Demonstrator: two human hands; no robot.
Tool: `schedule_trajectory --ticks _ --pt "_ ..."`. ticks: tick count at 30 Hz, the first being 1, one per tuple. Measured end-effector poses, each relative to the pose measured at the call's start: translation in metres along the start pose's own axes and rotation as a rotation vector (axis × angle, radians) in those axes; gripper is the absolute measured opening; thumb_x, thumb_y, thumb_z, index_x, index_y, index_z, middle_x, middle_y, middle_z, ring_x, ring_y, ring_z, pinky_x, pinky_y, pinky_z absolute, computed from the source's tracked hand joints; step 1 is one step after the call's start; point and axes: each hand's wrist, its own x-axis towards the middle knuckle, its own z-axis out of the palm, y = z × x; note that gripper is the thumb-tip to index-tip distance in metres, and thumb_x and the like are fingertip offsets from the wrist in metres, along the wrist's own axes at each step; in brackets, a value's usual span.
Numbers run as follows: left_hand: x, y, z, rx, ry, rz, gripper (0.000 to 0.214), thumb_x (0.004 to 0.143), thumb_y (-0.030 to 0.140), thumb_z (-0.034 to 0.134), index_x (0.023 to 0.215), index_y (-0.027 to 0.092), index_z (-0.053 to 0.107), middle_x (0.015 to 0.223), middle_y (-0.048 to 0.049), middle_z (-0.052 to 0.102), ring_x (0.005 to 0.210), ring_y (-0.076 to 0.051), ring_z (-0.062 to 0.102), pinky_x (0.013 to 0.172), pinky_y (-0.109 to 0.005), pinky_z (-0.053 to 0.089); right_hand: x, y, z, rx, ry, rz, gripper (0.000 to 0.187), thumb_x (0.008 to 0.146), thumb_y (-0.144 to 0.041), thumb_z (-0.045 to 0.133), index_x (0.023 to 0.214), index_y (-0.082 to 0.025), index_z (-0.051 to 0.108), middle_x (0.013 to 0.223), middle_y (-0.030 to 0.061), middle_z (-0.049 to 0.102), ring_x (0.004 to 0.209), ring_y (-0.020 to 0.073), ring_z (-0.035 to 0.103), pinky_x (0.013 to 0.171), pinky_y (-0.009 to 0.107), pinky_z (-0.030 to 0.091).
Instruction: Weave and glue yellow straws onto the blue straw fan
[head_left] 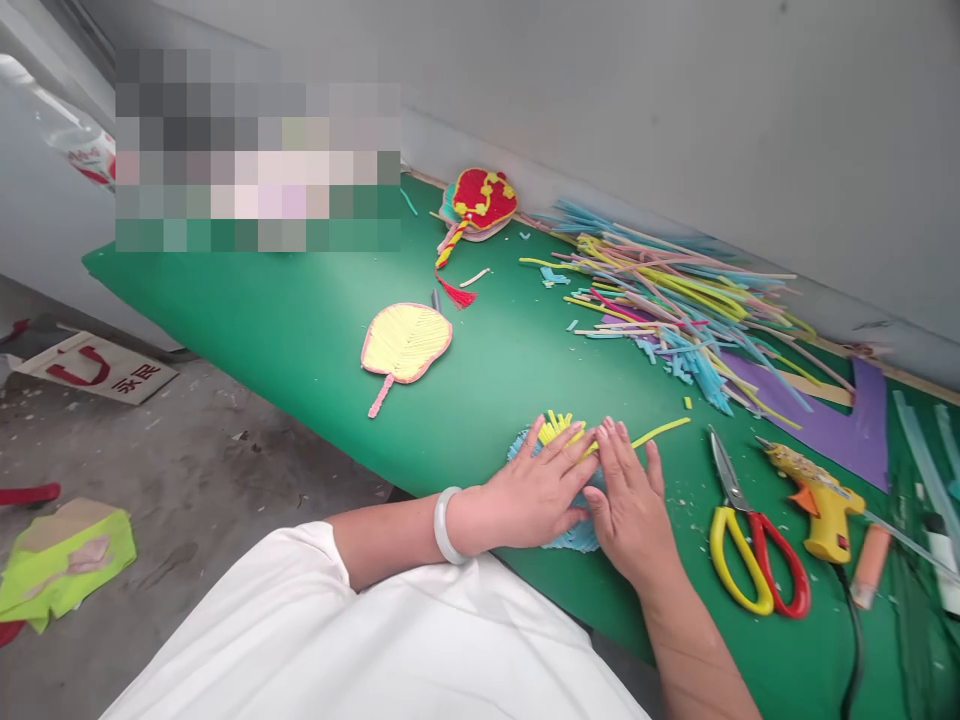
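Observation:
A blue craft piece (574, 537) made of short fuzzy strips lies at the table's near edge, mostly hidden beneath my hands. Yellow strips (558, 427) fan out along its far side. My left hand (534, 490) rests across it, fingers spread and stretched out, a pale bangle on the wrist. Beside it, my right hand (631, 500) lies with fingers extended, its fingertips touching the piece near the left fingers. A yellow pipe cleaner (661, 431) sticks out past the right fingers. What lies under the palms is hidden.
Scissors (739, 530) and a yellow glue gun (817, 500) lie right of my hands. Pipe cleaners (660, 270) are piled near the wall by purple sheet (862, 420). A yellow leaf-shaped fan (406, 342) and a red fan (484, 198) lie farther left. A pixelated patch covers the upper left.

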Motion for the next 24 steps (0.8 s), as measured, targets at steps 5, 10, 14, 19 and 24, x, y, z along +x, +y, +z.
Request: schedule_trajectory --ticks 5,10,14,19,24 --pt "-0.001 -0.004 0.006 0.068 -0.015 -0.106 0.069 0.105 0.049 0.029 0.157 0.005 0.022 0.166 -0.0167 0.016 0.155 -0.032 0.008 0.123 -0.063 0.002 -0.008 -0.018 0.006 -0.062 -0.013 0.060 0.068 0.105 -0.052 0.014 0.163 -0.016 0.004 0.163 0.0154 0.030 0.151 0.0281 0.028 0.123 0.057 0.016" --pt "-0.001 -0.008 0.006 0.089 -0.063 -0.086 0.064 0.104 0.045 0.031 0.156 0.007 0.026 0.165 -0.0147 0.022 0.155 -0.028 0.015 0.124 -0.061 0.002 -0.009 -0.028 0.012 -0.098 -0.072 0.068 0.071 0.105 -0.054 0.013 0.162 -0.015 -0.002 0.162 0.0131 0.033 0.152 0.0267 0.026 0.123 0.056 0.015" --pt "0.000 -0.011 0.009 0.074 -0.060 -0.070 0.062 0.103 0.040 0.034 0.155 0.006 0.030 0.162 -0.0170 0.028 0.153 -0.029 0.023 0.123 -0.062 0.002 -0.007 -0.029 0.013 -0.105 -0.118 0.075 0.072 0.105 -0.053 0.017 0.162 -0.013 -0.002 0.162 0.0124 0.031 0.152 0.0264 0.025 0.124 0.057 0.015" --pt "0.003 -0.012 0.013 0.072 -0.047 -0.070 0.060 0.103 0.039 0.033 0.154 0.006 0.033 0.162 -0.0171 0.029 0.152 -0.029 0.025 0.123 -0.062 0.000 -0.006 -0.029 0.012 -0.086 -0.139 0.108 0.071 0.106 -0.053 0.018 0.161 -0.009 0.012 0.163 0.0122 0.029 0.153 0.0251 0.024 0.125 0.055 0.011" --pt "0.003 -0.013 0.014 0.085 -0.031 -0.069 0.061 0.103 0.040 0.034 0.154 0.008 0.033 0.161 -0.0166 0.032 0.151 -0.029 0.028 0.124 -0.062 0.001 -0.005 -0.029 0.012 -0.053 -0.134 0.121 0.069 0.106 -0.052 0.021 0.160 -0.009 0.019 0.163 0.0121 0.028 0.153 0.0251 0.024 0.126 0.056 0.012"
